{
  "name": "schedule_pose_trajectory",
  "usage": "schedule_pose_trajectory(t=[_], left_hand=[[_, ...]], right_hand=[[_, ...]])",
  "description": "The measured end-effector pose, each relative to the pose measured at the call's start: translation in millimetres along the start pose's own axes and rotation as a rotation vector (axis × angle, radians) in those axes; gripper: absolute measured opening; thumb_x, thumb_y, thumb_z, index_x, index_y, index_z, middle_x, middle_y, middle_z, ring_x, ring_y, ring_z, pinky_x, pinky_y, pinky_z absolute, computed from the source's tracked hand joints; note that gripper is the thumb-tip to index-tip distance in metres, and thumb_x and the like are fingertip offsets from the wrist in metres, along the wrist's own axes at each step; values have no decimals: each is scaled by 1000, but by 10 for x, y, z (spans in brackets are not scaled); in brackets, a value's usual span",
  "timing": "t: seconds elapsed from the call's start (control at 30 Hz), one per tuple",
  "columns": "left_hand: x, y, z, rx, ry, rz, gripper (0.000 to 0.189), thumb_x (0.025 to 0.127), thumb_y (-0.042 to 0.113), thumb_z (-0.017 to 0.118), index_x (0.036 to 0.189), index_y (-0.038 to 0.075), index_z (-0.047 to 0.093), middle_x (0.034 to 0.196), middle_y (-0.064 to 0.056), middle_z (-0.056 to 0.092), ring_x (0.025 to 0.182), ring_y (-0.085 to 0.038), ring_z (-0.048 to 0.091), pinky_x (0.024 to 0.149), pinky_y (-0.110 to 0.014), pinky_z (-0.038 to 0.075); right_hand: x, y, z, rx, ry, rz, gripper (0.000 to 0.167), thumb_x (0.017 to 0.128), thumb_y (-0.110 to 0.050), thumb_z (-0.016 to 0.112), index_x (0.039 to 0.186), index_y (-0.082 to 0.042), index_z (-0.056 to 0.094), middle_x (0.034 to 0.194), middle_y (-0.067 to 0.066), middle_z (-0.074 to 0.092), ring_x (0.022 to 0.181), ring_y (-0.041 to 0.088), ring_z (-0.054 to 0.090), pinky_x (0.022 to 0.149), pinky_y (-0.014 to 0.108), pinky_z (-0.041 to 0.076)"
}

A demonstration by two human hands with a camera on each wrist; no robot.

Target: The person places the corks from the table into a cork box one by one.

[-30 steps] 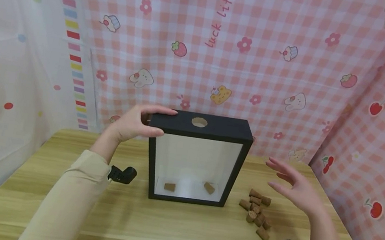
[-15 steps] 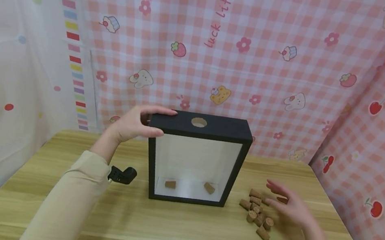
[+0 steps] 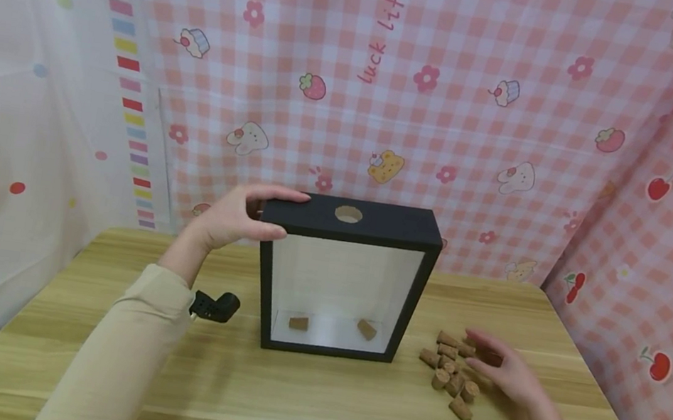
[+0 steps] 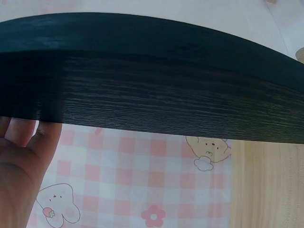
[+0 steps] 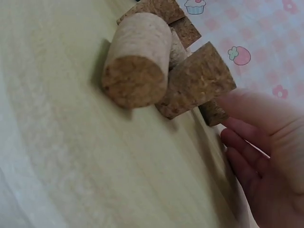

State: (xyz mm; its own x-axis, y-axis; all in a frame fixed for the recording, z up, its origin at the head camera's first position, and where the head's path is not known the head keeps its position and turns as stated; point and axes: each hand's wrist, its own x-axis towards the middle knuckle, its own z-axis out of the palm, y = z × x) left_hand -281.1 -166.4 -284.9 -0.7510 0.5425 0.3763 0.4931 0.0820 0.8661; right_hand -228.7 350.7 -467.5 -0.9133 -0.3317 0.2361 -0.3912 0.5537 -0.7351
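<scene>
A black shadow box [image 3: 353,221] with a clear front and a round hole in its top stands upright on the table. My left hand [image 3: 232,217] grips its top left corner, thumb at the front and fingers over the top. In the left wrist view, that hand's fingers [image 4: 45,142] meet the box's dark side [image 4: 166,95]. Two corks [image 3: 298,323] lie inside on the floor of the box. To its right, my right hand [image 3: 507,374] has thumb and fingertips around a cork [image 3: 467,349] at the pile's edge. The right wrist view shows that thumb [image 5: 247,107] beside the corks [image 5: 199,78].
Several loose corks [image 3: 445,376] lie in a pile on the wooden table [image 3: 283,403], right of the box. A pink checked cloth [image 3: 489,131] hangs behind the table, and a pale dotted cloth [image 3: 10,143] on the left.
My right hand has come down from above the table to the right edge of the cork pile, its fingertips now around a cork. My left hand and the box have stayed put.
</scene>
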Motion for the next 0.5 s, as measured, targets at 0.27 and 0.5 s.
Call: schedule_pose_trajectory(t=[0.27,0.5], left_hand=[[-1,3,-5,1,1,0,52,81,14,78,132,14,66,129,-14,57,92,-26,58,74,-31,51],[-3,15,0,-4,2,-14,53,81,14,78,132,13,65,128,-14,58,90,-26,58,72,-31,51]], right_hand=[[10,4,20,17,2,64,40,94,-7,67,131,8,59,131,25,57,115,13,55,89,16,42],[4,-27,34,6,25,121,34,94,-7,66,126,5,64,124,22,61,107,11,57,85,20,45]])
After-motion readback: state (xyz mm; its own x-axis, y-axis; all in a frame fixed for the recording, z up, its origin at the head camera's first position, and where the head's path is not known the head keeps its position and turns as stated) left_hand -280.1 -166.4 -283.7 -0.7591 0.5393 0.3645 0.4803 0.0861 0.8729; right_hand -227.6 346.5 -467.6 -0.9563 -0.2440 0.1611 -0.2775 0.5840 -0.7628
